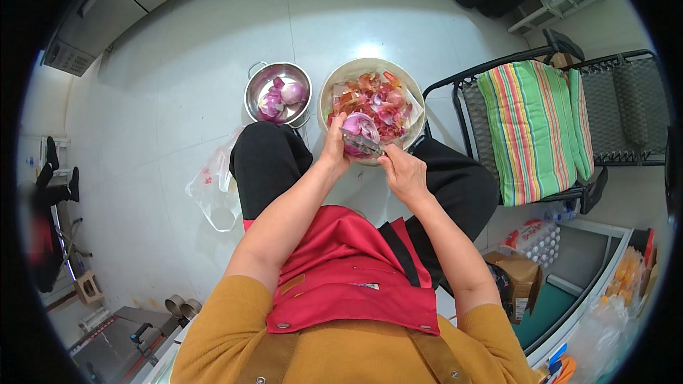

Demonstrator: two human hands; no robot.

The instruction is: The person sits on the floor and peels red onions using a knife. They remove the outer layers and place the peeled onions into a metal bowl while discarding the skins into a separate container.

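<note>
My left hand point(335, 144) holds a large red onion point(358, 127) over the near edge of a round pale bin point(327, 85). In my right hand point(404, 172) is a knife point(363, 143), its blade lying across the onion's near side. The bin holds many reddish-brown onion skins point(368, 97) and some white paper. To its left, a steel pot point(251, 97) with loop handles stands on the floor. Inside the pot lie a few purple-white onions point(293, 93).
A folding chair with a striped cushion point(533, 130) stands at the right. A clear plastic bag point(211, 186) lies by the left knee. Bottles, a cardboard box point(515, 282) and a freezer point(581, 277) are at the lower right. Another person point(42, 224) is at the far left.
</note>
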